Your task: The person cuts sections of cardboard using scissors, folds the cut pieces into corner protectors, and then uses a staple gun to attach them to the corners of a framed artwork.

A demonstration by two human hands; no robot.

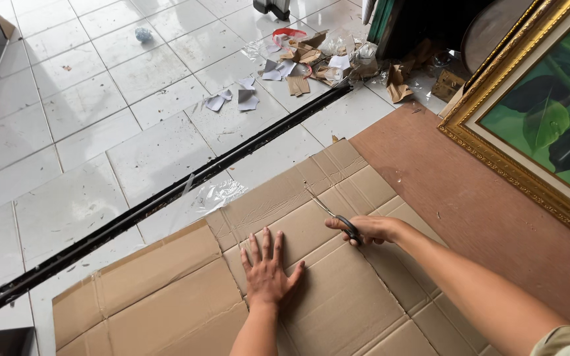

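Note:
A large flattened brown cardboard sheet lies on the tiled floor. My left hand presses flat on it, fingers spread. My right hand grips a pair of scissors with dark handles, the blades pointing up and left along a crease in the cardboard. A cut line runs from the blades toward the sheet's far edge.
A gold-framed painting of green leaves lies at the right on a brown board. A black floor track crosses diagonally. Paper and cardboard scraps pile at the top. A clear plastic scrap lies by the cardboard's edge.

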